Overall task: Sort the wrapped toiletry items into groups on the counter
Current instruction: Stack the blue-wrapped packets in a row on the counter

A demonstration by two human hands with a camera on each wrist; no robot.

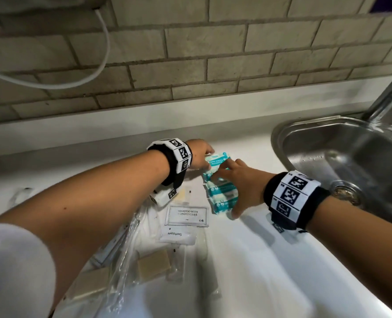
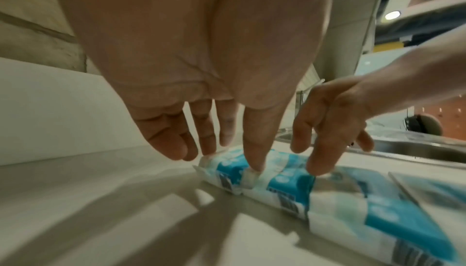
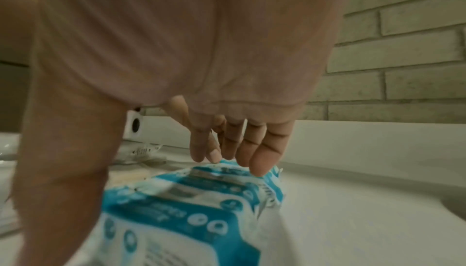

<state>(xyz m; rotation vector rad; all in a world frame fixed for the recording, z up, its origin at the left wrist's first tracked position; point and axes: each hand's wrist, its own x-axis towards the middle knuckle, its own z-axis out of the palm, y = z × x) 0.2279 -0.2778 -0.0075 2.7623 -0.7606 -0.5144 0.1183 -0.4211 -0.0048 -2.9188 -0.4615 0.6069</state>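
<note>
Several teal-and-white wipe packs (image 1: 222, 198) lie in a row on the white counter (image 1: 259, 260), left of the sink. My left hand (image 1: 205, 157) is at the far end of the row, its fingers straight; its thumb (image 2: 254, 165) touches the seam of the end pack (image 2: 252, 172). My right hand (image 1: 227, 193) spans the row from above, palm down. Its straight fingertips (image 3: 259, 166) rest on the far pack (image 3: 254, 172), and its thumb (image 1: 235, 214) is by the near pack. Neither hand has a pack lifted.
A shampoo sachet (image 1: 186, 214), a toothpaste packet (image 1: 177, 236), two wrapped soap bars (image 1: 153, 263) and clear-wrapped long items (image 1: 121, 237) lie near my left forearm. The steel sink (image 1: 351, 157) is at the right. A brick wall (image 1: 190, 65) with a white cable (image 1: 75, 81) stands behind.
</note>
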